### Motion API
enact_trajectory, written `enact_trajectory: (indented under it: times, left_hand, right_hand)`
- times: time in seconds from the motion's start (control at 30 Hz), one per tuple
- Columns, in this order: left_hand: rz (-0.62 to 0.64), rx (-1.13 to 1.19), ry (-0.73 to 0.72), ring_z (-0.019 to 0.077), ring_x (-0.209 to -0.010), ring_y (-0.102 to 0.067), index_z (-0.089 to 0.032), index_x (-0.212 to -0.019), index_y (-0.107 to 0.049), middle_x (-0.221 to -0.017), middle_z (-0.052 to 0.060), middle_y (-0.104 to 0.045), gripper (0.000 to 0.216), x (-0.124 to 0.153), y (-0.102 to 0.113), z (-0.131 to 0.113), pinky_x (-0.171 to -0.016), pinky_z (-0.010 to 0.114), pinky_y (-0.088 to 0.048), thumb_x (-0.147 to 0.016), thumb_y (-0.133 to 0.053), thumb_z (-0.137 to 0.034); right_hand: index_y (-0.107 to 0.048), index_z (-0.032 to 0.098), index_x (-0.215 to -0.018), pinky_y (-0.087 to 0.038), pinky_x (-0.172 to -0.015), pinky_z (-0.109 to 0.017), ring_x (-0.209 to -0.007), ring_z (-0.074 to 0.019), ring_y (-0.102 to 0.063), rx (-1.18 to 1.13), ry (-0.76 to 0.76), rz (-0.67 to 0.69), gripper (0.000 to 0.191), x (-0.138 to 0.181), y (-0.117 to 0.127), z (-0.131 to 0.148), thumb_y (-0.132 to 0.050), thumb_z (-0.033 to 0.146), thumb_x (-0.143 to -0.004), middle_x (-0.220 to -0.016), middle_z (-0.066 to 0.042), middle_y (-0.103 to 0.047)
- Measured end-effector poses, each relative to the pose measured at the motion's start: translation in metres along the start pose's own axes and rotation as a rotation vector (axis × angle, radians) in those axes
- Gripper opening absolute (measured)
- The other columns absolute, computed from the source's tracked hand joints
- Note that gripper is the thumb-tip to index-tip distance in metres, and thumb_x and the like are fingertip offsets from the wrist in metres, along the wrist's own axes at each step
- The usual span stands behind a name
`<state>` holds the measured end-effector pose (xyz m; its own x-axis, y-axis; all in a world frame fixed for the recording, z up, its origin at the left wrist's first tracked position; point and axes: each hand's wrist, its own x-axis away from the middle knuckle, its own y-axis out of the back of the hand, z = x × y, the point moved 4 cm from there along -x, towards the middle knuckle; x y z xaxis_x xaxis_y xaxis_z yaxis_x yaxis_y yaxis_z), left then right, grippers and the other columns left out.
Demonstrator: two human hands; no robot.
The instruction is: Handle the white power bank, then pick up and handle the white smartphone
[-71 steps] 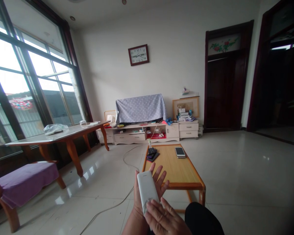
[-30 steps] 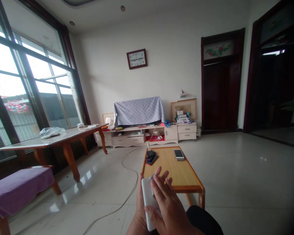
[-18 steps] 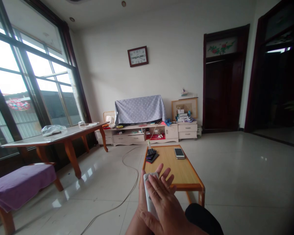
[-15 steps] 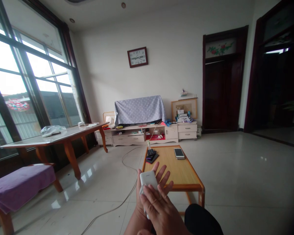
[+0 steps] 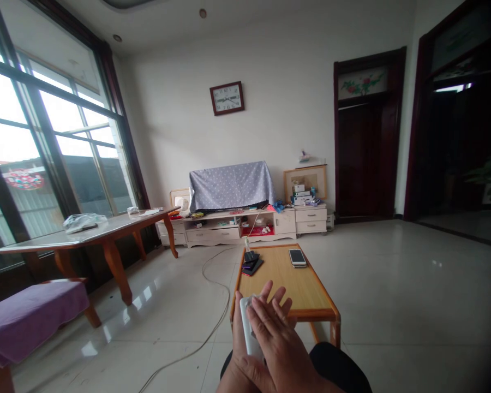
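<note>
My left hand (image 5: pixel 238 333) cradles a white, phone-sized device (image 5: pixel 249 339) with rounded corners, its fingers spread behind the far side. Across the device's face lies my right hand (image 5: pixel 280 346), fingers together and pressed down flat. A pale crumpled piece, apparently a tissue (image 5: pixel 252 301), shows beneath those fingertips; most of it is hidden. Both hands are just in front of the near edge of a low wooden table (image 5: pixel 282 284). On that table rest a white-framed phone (image 5: pixel 297 258) and a small pile of dark phone-like devices (image 5: pixel 251 265).
A cable (image 5: pixel 202 344) snakes over the tiled floor to the left. A long table (image 5: pixel 123 226) and a stool with a purple cover (image 5: pixel 33 316) stand by the window. At the back wall is a low white cabinet (image 5: pixel 213 234). My dark-clothed knee (image 5: pixel 335 365) is beside the table.
My right hand has slid up the white device toward its top end, now covering more of its face. The tissue has moved from the device's left edge to near its top.
</note>
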<state>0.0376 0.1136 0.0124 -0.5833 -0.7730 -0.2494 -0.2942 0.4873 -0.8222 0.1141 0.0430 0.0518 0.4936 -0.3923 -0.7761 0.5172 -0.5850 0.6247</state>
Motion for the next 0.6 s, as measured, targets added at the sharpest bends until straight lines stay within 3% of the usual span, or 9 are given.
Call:
enact_trajectory:
  times: [0.2,0.27,0.4,0.5,0.6]
  left_hand:
    - [-0.169,0.075,-0.15,0.0352,-0.153,-0.025,-0.026,-0.156,-0.036,-0.162,0.012,-0.037,0.089,0.006,0.011,-0.023,-0.122,0.055,-0.023,-0.087,-0.039,-0.082]
    - [-0.193,0.091,-0.167,0.0338,-0.152,-0.028,-0.026,-0.155,-0.038,-0.163,0.012,-0.036,0.084,0.007,0.01,-0.023,-0.122,0.054,-0.024,-0.089,-0.041,-0.078]
    - [-0.233,0.14,-0.062,0.0361,-0.15,-0.031,-0.024,-0.155,-0.039,-0.161,0.014,-0.039,0.081,0.003,0.012,-0.005,-0.121,0.056,-0.027,-0.091,-0.041,-0.075]
    - [-0.282,0.177,-0.024,0.0373,-0.149,-0.033,-0.021,-0.156,-0.037,-0.159,0.016,-0.041,0.087,0.001,0.02,0.002,-0.12,0.055,-0.029,-0.089,-0.043,-0.077]
    - [-0.339,0.152,-0.075,0.0341,-0.149,-0.035,-0.023,-0.156,-0.036,-0.158,0.014,-0.044,0.089,0.002,0.033,0.0,-0.12,0.051,-0.03,-0.087,-0.049,-0.077]
  right_hand:
    - [-0.048,0.016,-0.149,-0.044,-0.114,-0.037,-0.131,-0.0228,-0.058,0.037,0.182,-0.205,0.052,0.039,-0.023,0.015,-0.056,0.017,-0.098,-0.138,-0.008,-0.063]
    - [-0.048,0.016,-0.149,-0.048,-0.111,-0.037,-0.128,-0.0235,-0.061,0.027,0.154,-0.193,0.051,0.042,-0.024,0.011,-0.056,0.026,-0.1,-0.137,-0.009,-0.064]
    - [-0.047,0.011,-0.15,-0.054,-0.104,-0.04,-0.126,-0.0303,-0.061,0.017,0.103,-0.138,0.071,0.035,-0.024,0.001,-0.057,0.057,-0.096,-0.139,-0.015,-0.061]
    - [-0.051,0.021,-0.148,-0.056,-0.101,-0.033,-0.119,-0.0251,-0.067,-0.017,0.09,-0.206,0.053,0.036,-0.03,0.002,-0.061,0.035,-0.098,-0.133,-0.009,-0.066]
    - [-0.06,0.029,-0.14,-0.058,-0.097,-0.026,-0.11,-0.0206,-0.072,-0.065,-0.035,-0.323,0.046,0.046,-0.039,0.005,-0.059,0.014,-0.096,-0.125,-0.003,-0.072]
